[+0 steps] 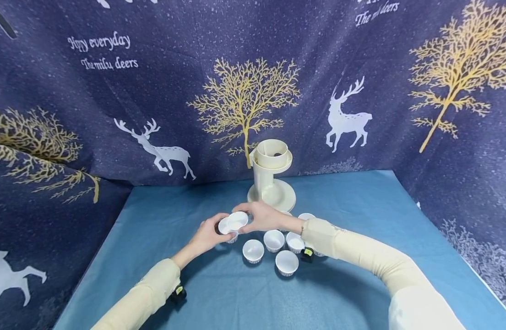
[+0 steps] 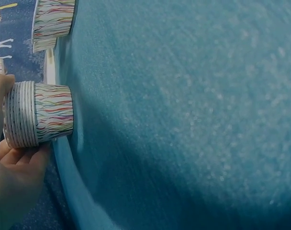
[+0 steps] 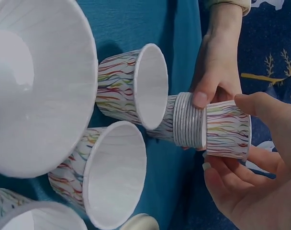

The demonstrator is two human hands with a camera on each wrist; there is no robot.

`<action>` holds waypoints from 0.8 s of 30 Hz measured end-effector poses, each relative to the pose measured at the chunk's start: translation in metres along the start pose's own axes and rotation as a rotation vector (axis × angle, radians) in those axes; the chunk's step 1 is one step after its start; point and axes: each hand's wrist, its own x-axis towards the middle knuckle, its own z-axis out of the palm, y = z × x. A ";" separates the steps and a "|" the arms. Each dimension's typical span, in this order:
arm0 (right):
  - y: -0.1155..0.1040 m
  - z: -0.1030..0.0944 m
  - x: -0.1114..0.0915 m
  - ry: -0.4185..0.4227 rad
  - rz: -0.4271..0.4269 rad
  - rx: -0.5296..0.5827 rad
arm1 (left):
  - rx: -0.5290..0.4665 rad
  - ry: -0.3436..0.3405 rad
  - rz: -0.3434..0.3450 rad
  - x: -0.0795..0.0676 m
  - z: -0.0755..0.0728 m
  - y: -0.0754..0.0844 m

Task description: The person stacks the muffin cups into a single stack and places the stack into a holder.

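Note:
My left hand (image 1: 206,232) grips a nested stack of paper baking cups (image 2: 53,112), white inside with wavy coloured lines outside. The stack's packed rims show in both wrist views. My right hand (image 3: 260,179) holds a single paper baking cup (image 3: 228,129) of the same pattern between thumb and fingers. This cup is at the open end of the stack; in the head view it overlaps the stack's mouth. Whether its base sits inside the top cup, I cannot tell.
Several loose paper cups (image 1: 253,251) stand mouth up on the blue cloth (image 1: 236,293), some under my right forearm. Behind them stands a cream holder (image 1: 262,181) with a round base and a ring-shaped top. A patterned curtain (image 1: 162,101) hangs behind the table.

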 end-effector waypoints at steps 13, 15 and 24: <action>-0.007 0.001 0.007 0.008 -0.003 -0.053 | -0.017 -0.005 0.004 -0.002 -0.001 0.000; -0.008 0.002 0.009 0.007 -0.007 -0.052 | -0.025 -0.008 0.006 -0.002 -0.001 0.000; -0.011 0.006 0.015 -0.003 0.005 -0.015 | -0.048 -0.005 -0.015 -0.001 0.000 0.000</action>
